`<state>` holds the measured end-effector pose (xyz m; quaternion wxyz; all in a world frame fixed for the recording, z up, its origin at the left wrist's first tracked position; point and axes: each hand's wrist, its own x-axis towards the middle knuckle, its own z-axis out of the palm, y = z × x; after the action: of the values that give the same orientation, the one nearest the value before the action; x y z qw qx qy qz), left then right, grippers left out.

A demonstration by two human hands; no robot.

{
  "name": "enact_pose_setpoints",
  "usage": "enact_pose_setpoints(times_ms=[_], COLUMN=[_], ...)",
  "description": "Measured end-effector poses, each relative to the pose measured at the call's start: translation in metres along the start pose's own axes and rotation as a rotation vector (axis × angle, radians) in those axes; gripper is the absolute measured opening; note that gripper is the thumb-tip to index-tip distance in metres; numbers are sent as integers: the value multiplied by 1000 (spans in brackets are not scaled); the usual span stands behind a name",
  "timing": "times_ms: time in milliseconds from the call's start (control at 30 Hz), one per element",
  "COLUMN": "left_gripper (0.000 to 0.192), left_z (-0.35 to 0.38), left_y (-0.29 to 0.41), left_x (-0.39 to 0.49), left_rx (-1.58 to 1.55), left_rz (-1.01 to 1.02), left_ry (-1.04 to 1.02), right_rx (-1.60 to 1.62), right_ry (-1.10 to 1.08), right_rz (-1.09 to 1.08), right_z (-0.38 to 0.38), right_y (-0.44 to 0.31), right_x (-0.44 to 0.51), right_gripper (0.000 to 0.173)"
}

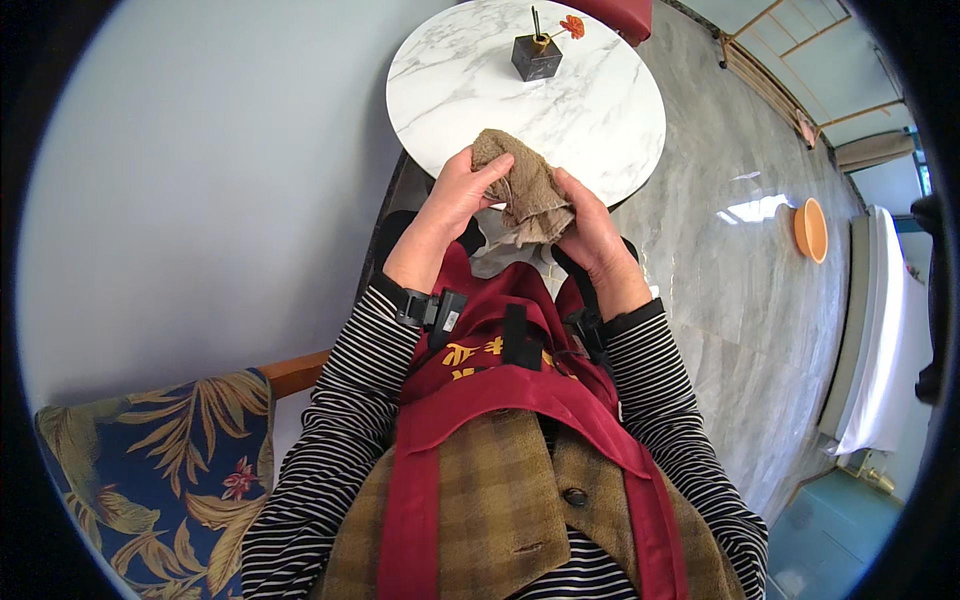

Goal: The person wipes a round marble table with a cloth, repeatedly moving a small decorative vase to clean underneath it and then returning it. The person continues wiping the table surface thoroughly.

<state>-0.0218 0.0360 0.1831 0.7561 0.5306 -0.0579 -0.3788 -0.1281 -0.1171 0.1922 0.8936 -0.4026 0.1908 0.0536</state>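
Observation:
A crumpled brown cloth [525,180] is held between both hands, just off the near edge of a round marble-patterned table [457,82]. My left hand [461,191] grips its left side, thumb lying across the top. On the right side, my right hand [589,217] holds the cloth's lower edge, with the thumb up along it. The undersides of the fingers are mostly hidden behind the folds. A black cube-shaped vase [537,58] stands towards the far side of the tabletop, holding an orange-red flower [572,27] and dark sticks.
A floral fabric-covered seat [172,480] is at the lower left, beside the pale wall [202,187]. An orange basin [811,230] rests on the grey tiled floor [720,300] to the right. A red seat [619,15] touches the table's far side. A metal rack [795,52] stands at upper right.

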Motion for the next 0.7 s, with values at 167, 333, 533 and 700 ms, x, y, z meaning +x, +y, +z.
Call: enact_pose_setpoints(times_ms=[167,333,533,700], left_gripper=[39,40,50,45], left_z=[1,-2,-11,-17], left_y=[1,1,-2,4], left_x=[-7,-12,-9,-9], left_rx=[200,-27,-100,-181], left_rz=[39,41,-30,-89], left_ry=[36,-41,-83,-69], right_rx=[-295,-302,-130,1], right_ry=[2,20,52,100], right_rz=[-125,-209,-196,-203], right_z=[4,4,4,1], right_y=[5,1,6,2], right_x=[-10,-14,-15,-10], right_gripper=[47,45,41,40])
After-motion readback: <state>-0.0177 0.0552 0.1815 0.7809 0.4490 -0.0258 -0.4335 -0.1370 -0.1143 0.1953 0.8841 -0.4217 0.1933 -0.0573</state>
